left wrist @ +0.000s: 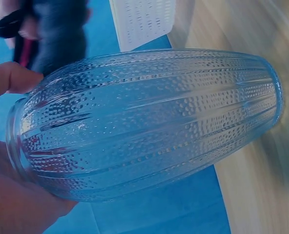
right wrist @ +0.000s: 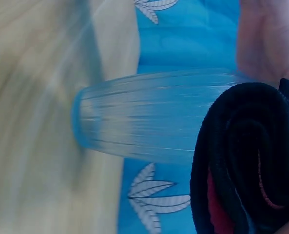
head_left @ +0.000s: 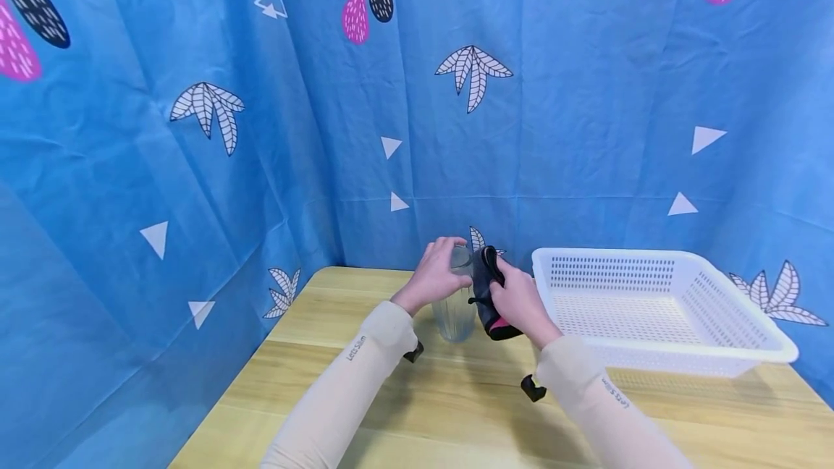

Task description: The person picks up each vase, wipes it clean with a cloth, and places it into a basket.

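Note:
A clear, ribbed and dotted glass vase (head_left: pixel 455 318) stands upright over the table, its base down at the wood. My left hand (head_left: pixel 435 277) grips it round the neck, thumb on one side and fingers on the other, as the left wrist view shows along the textured glass (left wrist: pixel 149 126). Just to the right, my right hand (head_left: pixel 521 304) holds a rolled-up piece of thick dark fabric (head_left: pixel 483 292) with black edging and pink parts. Its layered, coiled end (right wrist: pixel 217 126) faces the right wrist camera and overlaps the vase's upper part there.
A white perforated plastic basket (head_left: pixel 658 360) sits on the right of the wooden table (head_left: pixel 313 375). Behind and to the left hangs a blue patterned curtain (head_left: pixel 554 150). Small black objects (head_left: pixel 533 387) show beneath the wrists.

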Motion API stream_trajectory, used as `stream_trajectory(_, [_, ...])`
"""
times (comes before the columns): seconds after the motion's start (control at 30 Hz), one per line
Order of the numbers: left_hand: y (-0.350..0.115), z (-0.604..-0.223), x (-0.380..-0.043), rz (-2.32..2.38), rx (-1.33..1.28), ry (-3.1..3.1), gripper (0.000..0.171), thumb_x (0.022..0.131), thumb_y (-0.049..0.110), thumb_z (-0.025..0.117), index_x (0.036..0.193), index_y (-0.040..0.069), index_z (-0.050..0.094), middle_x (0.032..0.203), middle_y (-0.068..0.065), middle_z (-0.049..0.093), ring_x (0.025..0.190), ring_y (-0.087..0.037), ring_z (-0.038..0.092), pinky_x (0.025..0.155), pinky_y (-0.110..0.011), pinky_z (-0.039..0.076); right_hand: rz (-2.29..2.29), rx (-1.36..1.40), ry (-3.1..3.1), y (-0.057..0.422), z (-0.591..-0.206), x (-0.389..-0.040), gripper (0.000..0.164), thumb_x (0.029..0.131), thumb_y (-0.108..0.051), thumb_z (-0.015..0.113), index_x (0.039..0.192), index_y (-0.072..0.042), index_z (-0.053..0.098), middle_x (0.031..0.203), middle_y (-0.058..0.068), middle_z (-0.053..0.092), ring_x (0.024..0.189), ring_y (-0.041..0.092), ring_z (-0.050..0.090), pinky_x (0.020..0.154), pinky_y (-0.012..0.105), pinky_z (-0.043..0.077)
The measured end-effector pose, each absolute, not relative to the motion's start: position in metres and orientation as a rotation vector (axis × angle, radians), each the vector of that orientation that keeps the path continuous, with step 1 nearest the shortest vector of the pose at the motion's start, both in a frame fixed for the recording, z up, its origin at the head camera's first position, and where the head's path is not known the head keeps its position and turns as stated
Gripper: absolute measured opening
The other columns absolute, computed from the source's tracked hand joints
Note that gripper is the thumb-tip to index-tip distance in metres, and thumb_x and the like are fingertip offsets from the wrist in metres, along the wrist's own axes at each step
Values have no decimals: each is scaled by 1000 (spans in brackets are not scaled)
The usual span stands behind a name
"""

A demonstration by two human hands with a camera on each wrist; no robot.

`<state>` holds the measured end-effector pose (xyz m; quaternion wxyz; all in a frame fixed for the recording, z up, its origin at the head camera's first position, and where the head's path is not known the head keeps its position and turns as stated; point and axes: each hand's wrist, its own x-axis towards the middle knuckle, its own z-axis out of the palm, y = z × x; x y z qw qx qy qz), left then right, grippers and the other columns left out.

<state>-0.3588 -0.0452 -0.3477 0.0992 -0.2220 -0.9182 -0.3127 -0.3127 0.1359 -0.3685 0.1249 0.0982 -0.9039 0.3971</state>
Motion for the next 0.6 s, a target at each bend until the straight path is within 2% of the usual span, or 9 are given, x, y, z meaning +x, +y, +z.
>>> stream_trajectory(0.13, [-46,-349,-360,-922,-658,-2708,70,82,23,76,146,14,47,146,-5,47,136,-27,38,110,-45,39,1108,211,-2755,136,-389,-320,58,99,-11,50,155,-3,37,143,29,53,102,34,66,80,43,51])
stream_trajectory(0.33, [-45,-349,-357,-961,-647,-2695,72,84,33,77,145,14,46,147,-2,47,138,-25,35,111,-46,38,1044,231,-2869,132,-416,-327,56,95,-6,52,148,7,42,143,32,51,117,38,61,94,49,50])
stream_trajectory(0.5, [-45,-351,-358,-950,-629,-2661,69,85,43,76,142,13,48,145,-1,49,138,-25,34,111,-45,38,998,258,-2930,127,-435,-331,55,90,-4,55,143,10,48,138,32,55,106,35,64,91,47,51])
stream_trajectory(0.6, [-45,-356,-358,-924,-610,-2654,67,87,47,74,140,15,49,144,-1,50,136,-25,36,110,-43,39,957,303,-2988,125,-446,-331,55,86,-2,56,139,12,52,136,31,58,105,32,63,92,46,51])
